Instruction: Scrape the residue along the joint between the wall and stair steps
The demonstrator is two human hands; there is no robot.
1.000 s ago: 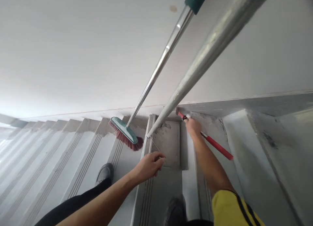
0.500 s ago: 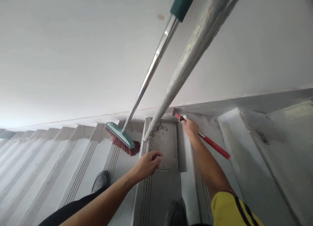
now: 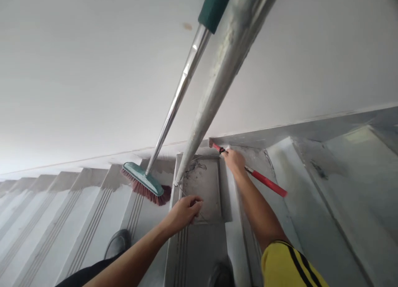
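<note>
My right hand [image 3: 235,160] is closed around a red-handled tool [image 3: 268,182] with a black band. The tool's small brownish head touches the grey strip at the foot of the wall; I cannot tell if it is a roller or a brush. My left hand [image 3: 185,210] hangs over the step with curled fingers. A thin wire [image 3: 183,191] runs from the lower end of a grey metal pole [image 3: 205,109] toward this hand and shows again below it. Whether the fingers grip the wire is hidden.
A green broom [image 3: 144,180] with dark red bristles leans against the wall, left of the pole. Grey stairs [image 3: 90,212] run left and right. A raised panel [image 3: 205,191] lies ahead of my feet. My shoe [image 3: 118,243] is on a step at left.
The whole view has shifted, so the broom, pole and hands appear further left. The tool's head has moved slightly left along the foot of the wall. Both hands stay closed.
</note>
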